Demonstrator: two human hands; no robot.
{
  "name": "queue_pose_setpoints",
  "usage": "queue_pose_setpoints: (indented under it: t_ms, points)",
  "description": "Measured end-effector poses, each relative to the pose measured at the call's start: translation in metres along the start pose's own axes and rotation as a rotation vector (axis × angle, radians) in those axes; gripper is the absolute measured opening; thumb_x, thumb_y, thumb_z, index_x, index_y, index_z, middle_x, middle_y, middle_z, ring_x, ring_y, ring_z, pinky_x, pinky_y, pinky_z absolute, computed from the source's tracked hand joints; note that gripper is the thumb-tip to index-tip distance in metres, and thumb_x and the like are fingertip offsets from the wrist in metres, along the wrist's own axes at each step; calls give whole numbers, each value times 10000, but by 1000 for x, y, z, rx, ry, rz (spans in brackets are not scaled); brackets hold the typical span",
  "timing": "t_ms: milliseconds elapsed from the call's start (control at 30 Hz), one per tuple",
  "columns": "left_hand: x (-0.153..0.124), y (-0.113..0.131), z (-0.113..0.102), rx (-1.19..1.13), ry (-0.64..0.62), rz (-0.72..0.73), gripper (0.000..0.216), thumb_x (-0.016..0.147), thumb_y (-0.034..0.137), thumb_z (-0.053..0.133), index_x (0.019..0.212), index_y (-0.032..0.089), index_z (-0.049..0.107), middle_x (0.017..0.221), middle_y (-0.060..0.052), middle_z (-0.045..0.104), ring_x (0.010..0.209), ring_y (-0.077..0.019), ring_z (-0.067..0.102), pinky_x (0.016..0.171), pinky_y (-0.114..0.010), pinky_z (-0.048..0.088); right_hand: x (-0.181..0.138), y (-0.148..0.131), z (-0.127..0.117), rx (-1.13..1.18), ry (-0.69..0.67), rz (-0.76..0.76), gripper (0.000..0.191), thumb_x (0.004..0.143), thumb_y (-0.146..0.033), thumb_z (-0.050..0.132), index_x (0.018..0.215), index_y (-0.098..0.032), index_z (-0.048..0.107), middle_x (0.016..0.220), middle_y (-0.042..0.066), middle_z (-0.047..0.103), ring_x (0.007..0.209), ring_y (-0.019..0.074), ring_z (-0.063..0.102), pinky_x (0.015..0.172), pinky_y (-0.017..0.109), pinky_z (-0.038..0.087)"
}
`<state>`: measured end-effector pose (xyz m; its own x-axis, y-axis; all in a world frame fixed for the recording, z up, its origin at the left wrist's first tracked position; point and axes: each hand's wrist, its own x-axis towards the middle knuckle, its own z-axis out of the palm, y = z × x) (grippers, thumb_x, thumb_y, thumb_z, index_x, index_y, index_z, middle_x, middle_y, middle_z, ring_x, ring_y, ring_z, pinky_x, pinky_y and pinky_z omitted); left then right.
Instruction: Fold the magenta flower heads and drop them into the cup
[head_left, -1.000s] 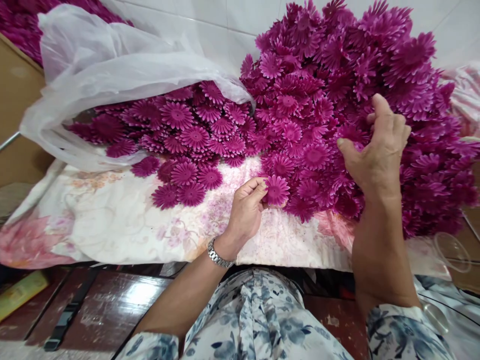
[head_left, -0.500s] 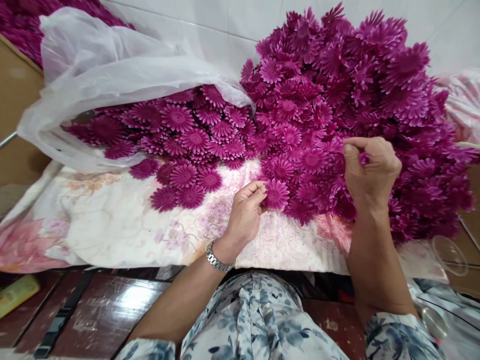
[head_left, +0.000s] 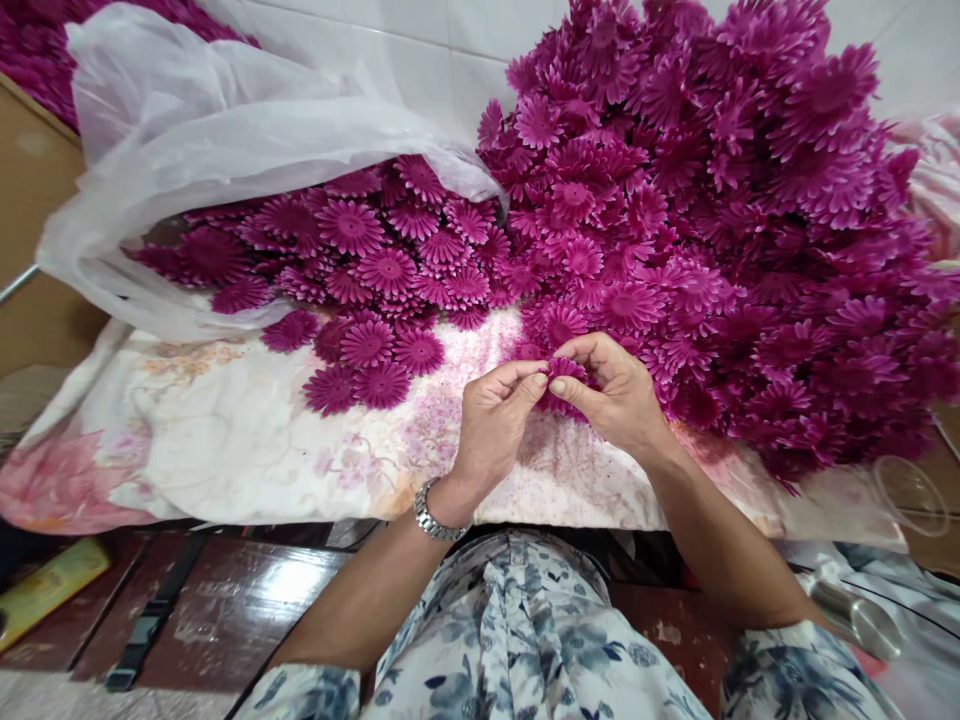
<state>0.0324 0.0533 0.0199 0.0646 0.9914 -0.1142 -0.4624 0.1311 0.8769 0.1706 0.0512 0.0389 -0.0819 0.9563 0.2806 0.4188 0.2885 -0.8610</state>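
Between my two hands is a magenta artificial flower, its petals partly covered by my fingers. My left hand, with a metal watch band at the wrist, pinches its left side between thumb and forefinger. From the right, the thumb and forefinger of my right hand close on the same flower. Behind my hands rises a large heap of magenta artificial flowers. Stacked flower heads spill out of a white plastic bag on the left, a few lying flat on the cloth.
A cardboard box stands at the left edge, with more flowers behind it. White wall tiles close off the back. Below the cloth's front edge are a dark red wooden surface, a black strap and a metal cup.
My right hand has come from the heap on the right down and left to the flower in my left hand. My left hand stays in nearly the same place, still pinching.
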Motion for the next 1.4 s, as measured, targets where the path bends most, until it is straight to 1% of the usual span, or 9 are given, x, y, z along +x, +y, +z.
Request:
queue_pose_setpoints:
  t_ms: [167,300,533,733,867,1067,1133,1300,1400]
  points:
    - [-3,5,-1,-67,83,-54,88,618,203,736,669,166,676,589,45,573,539,-50,448,525,-173,361,-4,-1,1,-290,62,-265,325,815,-284,623,1122,-207,549,982,55,639,838,157,591,742,307,496]
    - [-8,9,-3,-135,98,-111,130,636,213,721,670,167,605,594,51,531,546,-56,448,517,-174,346,-5,-2,6,-506,171,-541,160,817,-285,627,943,-197,580,824,55,631,800,185,565,721,332,467]
    - [-16,4,-7,-75,-24,-118,176,662,270,734,771,163,646,654,27,566,579,-67,473,566,-190,380,-6,3,8,-438,30,-500,82,847,-223,587,782,-186,552,675,12,572,658,132,528,602,260,439]
    - [-18,2,-8,-56,31,-82,187,617,259,768,645,159,613,549,58,485,501,-45,377,499,-172,341,-9,4,17,-530,63,-533,113,872,-154,491,774,-177,541,672,41,568,675,154,526,639,282,451]
    - [-18,4,-8,-134,99,-166,256,549,264,794,660,164,585,507,70,454,462,-49,385,449,-176,339,-2,3,-4,-633,232,-493,106,876,-169,475,804,-198,546,663,21,536,641,145,503,594,276,421]
    - [-15,6,-8,-194,72,-264,275,583,288,765,720,168,559,612,44,571,532,-88,531,538,-244,489,2,-3,-49,-989,403,-338,231,865,-307,536,1058,-198,602,911,101,594,880,237,521,784,392,409]
    - [-15,5,-6,-200,79,-266,254,593,275,758,726,163,573,628,39,589,529,-78,523,537,-228,481,-3,-8,-42,-925,367,-384,208,845,-314,576,1011,-194,618,895,100,602,871,230,522,762,370,422]
    - [-17,2,2,-195,70,-181,175,598,216,755,697,146,627,622,32,591,584,-56,510,576,-166,424,-12,-8,-2,-626,-24,-435,107,858,-255,564,772,-192,579,717,40,585,724,171,522,663,301,435]
    - [-20,0,1,-141,67,-151,148,605,205,753,651,146,626,561,47,532,538,-48,439,545,-167,380,-13,-1,8,-564,-41,-438,146,876,-213,522,735,-190,553,676,31,570,674,153,513,629,282,433]
